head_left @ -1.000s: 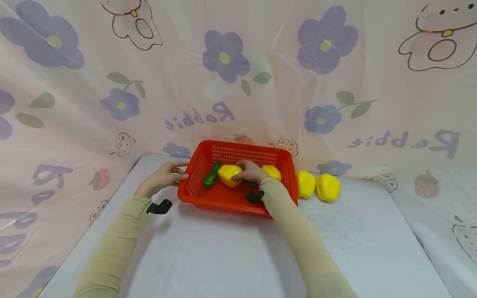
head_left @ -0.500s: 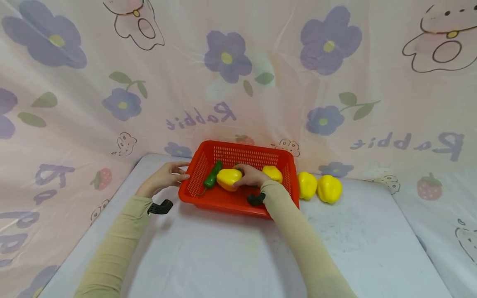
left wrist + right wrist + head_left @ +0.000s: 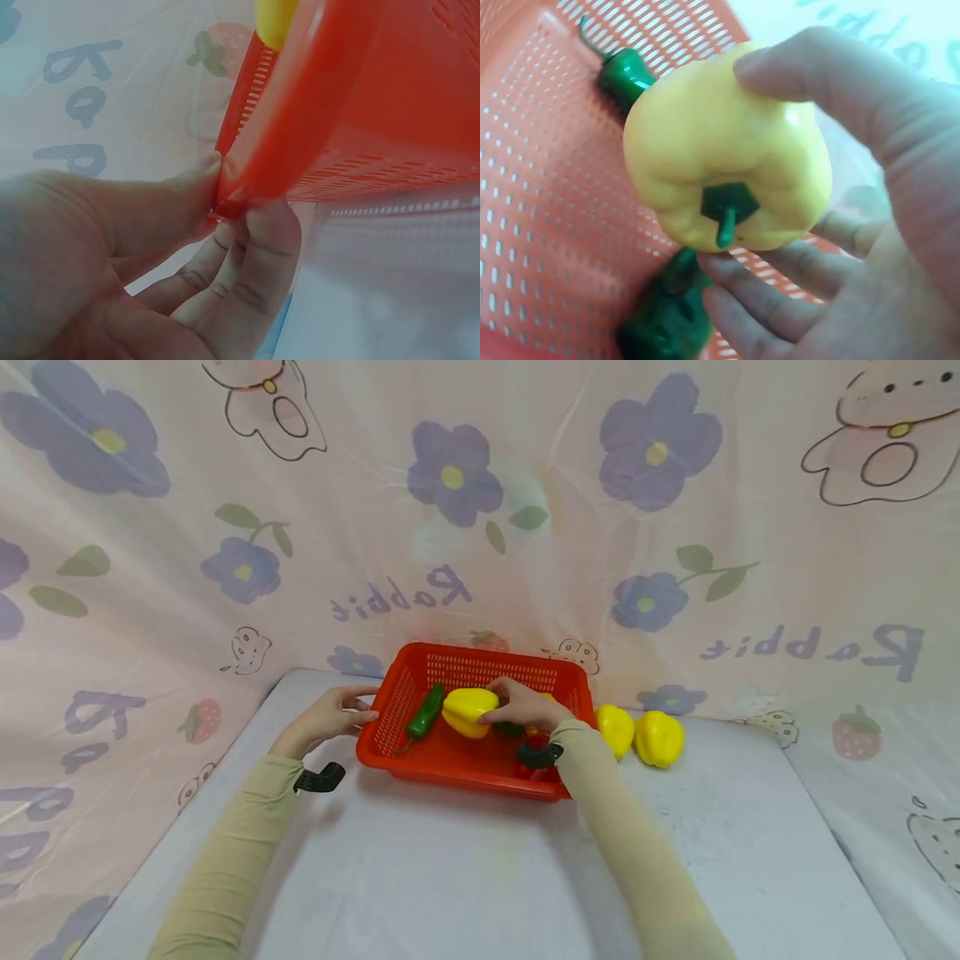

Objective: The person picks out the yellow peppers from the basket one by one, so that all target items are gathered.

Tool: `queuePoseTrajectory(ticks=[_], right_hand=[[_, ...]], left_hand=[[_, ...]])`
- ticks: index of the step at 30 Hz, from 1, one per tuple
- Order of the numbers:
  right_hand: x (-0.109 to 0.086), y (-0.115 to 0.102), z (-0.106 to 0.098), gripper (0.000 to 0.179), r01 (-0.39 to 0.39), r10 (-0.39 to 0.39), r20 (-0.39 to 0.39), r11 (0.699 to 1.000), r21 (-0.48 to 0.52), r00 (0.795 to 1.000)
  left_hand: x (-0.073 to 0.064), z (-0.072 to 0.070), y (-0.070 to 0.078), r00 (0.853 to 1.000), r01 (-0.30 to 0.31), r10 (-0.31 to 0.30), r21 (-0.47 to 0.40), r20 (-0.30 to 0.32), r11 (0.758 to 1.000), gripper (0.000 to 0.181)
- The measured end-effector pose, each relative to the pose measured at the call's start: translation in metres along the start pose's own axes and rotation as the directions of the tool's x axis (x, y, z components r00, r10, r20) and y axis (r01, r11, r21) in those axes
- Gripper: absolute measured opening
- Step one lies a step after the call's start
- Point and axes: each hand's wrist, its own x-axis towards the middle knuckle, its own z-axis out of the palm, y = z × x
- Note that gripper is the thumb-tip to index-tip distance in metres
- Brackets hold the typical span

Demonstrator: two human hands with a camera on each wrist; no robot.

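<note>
My left hand [image 3: 324, 720] grips the basket [image 3: 450, 778], my right [image 3: 531, 707] a yellow bell pepper [image 3: 467, 712], best kept off nine o'clock's green chili [image 3: 425, 716].

reaches forward with left arm [image 3: 240, 847] and right arm [image 3: 637, 847], both sleeved to the wrist; angles left hand [image 3: 326, 720] and right hand [image 3: 531, 707] inward toward each other; pinches between left thumb [image 3: 161, 208] and bent fingers [image 3: 270, 259]; grips with the right, opposing right thumb [image 3: 825, 67] to bent fingers.
</note>
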Motion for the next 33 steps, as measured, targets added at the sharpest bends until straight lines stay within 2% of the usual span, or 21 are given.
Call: queuePoseTrajectory(ticks=[3,9,22,33], right_hand=[[-0.01,0.001,-0.01,0.061,0.038,-0.038,-0.005,0.999,0.025,0.999],[-0.025,0.007,-0.027,0.061,0.087,-0.086,-0.024,0.996,0.014,0.996],[-0.05,0.013,-0.044,0.06,0.11,-0.106,-0.075,0.992,0.061,0.992],[-0.085,0.011,-0.062,0.065,0.151,-0.129,-0.122,0.968,0.2,0.984]], left_hand=[[-0.001,0.0,0.001,1.0,-0.005,0.005,0.003,0.003,1.0,0.057],[-0.002,0.0,0.002,1.0,-0.01,0.01,-0.003,0.009,1.0,0.058],[-0.002,-0.001,0.0,1.0,-0.023,0.023,0.01,0.007,1.0,0.057],[-0.003,0.0,-0.002,0.998,-0.048,0.049,-0.018,0.026,0.999,0.057]])
